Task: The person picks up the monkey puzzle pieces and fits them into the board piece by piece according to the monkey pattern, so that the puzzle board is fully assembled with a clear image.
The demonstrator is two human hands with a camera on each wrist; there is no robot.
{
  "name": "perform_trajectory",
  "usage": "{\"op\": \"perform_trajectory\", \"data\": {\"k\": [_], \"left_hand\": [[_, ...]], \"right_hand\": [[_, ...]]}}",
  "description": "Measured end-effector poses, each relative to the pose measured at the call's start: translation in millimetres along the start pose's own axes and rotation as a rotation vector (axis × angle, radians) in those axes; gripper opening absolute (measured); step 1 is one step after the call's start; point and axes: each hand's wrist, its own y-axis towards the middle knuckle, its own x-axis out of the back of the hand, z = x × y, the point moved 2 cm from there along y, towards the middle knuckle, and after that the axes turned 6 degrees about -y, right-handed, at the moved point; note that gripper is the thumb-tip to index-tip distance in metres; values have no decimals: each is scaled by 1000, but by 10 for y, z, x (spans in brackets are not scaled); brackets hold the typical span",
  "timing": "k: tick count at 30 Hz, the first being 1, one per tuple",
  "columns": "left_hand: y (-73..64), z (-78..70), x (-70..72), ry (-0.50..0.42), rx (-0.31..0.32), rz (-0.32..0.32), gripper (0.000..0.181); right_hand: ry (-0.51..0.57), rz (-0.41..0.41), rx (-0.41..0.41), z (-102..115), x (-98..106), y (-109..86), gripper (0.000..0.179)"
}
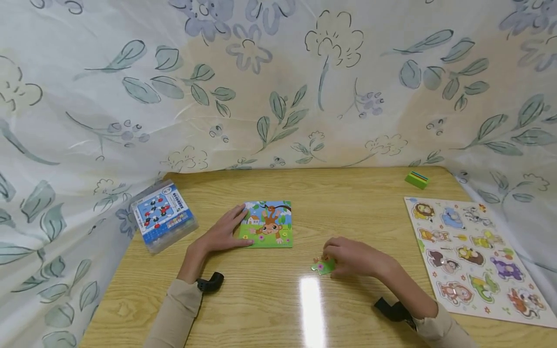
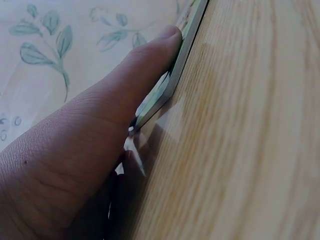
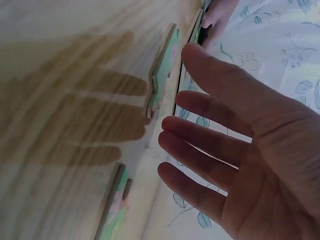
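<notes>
A square picture puzzle point(image 1: 269, 225) of a monkey in a garden lies flat on the wooden table. My left hand point(image 1: 224, 232) rests at its left side, the fingers by the top left corner. Up close in the left wrist view, the straight thumb of that hand point(image 2: 85, 130) touches the puzzle point(image 2: 159, 95); most fingers are hidden. My right hand point(image 1: 352, 257) is over a green jigsaw piece point(image 1: 324, 267). In the right wrist view, two pieces lie on the table, one piece point(image 3: 162, 75) near the thumb and another point(image 3: 115, 207) lower down; the loosely bent fingers of the hand point(image 3: 282, 165) hold nothing.
A clear plastic box point(image 1: 164, 215) with a molecule-model label stands at the left. At the right lies a white animal puzzle board point(image 1: 476, 258). A small green block point(image 1: 417, 180) with coloured strips sits at the back right. Flowered cloth point(image 1: 278, 87) hangs behind the table.
</notes>
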Motion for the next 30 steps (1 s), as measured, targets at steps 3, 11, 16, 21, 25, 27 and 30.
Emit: {"op": "perform_trajectory", "data": {"k": [3,11,16,21,25,27,30], "left_hand": [[4,-1,8,-2,5,0,100],[0,-33,19,-2,8,-3,101],[-8,-55,17,3,-13,-15,101],[-11,-52,11,-3,-16,-17,100],[-11,-48,9,-9,-9,-10,100],[-10,-43,8,-7,-5,-7,101],[-9,-33,8,-4,-4,-10,100]], "right_hand": [[-9,6,-6,-2,-17,-10,29],[-27,-54,25,32,-54,8,24],[-41,-93,30,45,-58,15,22],[-73,-120,49,48,-55,26,23],[-89,-112,54,47,-64,35,24],[-94,-110,52,44,-75,39,23],[-111,-128,67,41,-85,50,24]]}}
